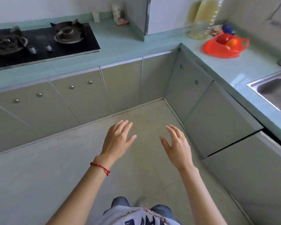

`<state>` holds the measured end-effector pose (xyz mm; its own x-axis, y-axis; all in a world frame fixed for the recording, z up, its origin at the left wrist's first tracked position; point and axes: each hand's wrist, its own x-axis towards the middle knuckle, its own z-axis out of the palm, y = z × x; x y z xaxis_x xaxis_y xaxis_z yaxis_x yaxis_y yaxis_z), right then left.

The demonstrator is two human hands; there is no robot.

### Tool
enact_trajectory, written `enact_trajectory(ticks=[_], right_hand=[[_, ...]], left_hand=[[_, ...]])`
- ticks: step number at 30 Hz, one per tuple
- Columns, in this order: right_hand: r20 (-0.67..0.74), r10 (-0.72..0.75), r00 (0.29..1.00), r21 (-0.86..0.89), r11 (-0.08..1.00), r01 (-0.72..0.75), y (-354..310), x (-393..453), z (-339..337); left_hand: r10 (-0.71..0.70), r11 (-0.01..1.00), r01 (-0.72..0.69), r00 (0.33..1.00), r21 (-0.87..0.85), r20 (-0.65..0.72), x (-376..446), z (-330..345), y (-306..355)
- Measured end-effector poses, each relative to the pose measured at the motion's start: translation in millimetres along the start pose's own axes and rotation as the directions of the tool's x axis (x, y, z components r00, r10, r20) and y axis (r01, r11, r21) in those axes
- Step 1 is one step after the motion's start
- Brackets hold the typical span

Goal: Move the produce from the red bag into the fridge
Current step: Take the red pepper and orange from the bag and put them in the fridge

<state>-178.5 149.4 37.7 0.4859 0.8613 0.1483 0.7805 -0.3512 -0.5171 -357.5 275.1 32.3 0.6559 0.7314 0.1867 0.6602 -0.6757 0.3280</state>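
Note:
A red plastic bag lies on the pale green countertop at the upper right, its mouth open. Inside it show a red round fruit and an orange one. My left hand, with a red string bracelet at the wrist, and my right hand hover side by side over the floor, well below and left of the bag. Both hands hold nothing and their fingers are spread. No fridge is in view.
The L-shaped countertop carries a black gas hob at left, a large oil bottle behind the bag, and a steel sink at right. Cabinet doors line the floor on two sides.

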Motion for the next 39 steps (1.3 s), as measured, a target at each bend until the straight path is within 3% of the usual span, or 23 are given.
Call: enact_trajectory(ticks=[12,25,30,39], right_hand=[[-0.09,0.227,0.97,-0.031,0.973,-0.23,76,64,-35],[-0.201,0.376,0.905,-0.027,0.921,-0.389,123,265,-59],[-0.2,0.426,0.882,-0.005,0.9,-0.436,145,331,-73],[-0.246,0.484,0.84,0.033,0.87,-0.492,250,434,-100]], left_hand=[[0.181,0.983,-0.176,0.976,-0.057,0.123,134,44,60],[0.348,0.932,-0.334,0.934,-0.142,0.086,380,75,68],[0.392,0.915,-0.37,0.91,-0.16,0.135,465,87,81],[0.422,0.9,-0.394,0.894,-0.186,0.149,594,144,140]])
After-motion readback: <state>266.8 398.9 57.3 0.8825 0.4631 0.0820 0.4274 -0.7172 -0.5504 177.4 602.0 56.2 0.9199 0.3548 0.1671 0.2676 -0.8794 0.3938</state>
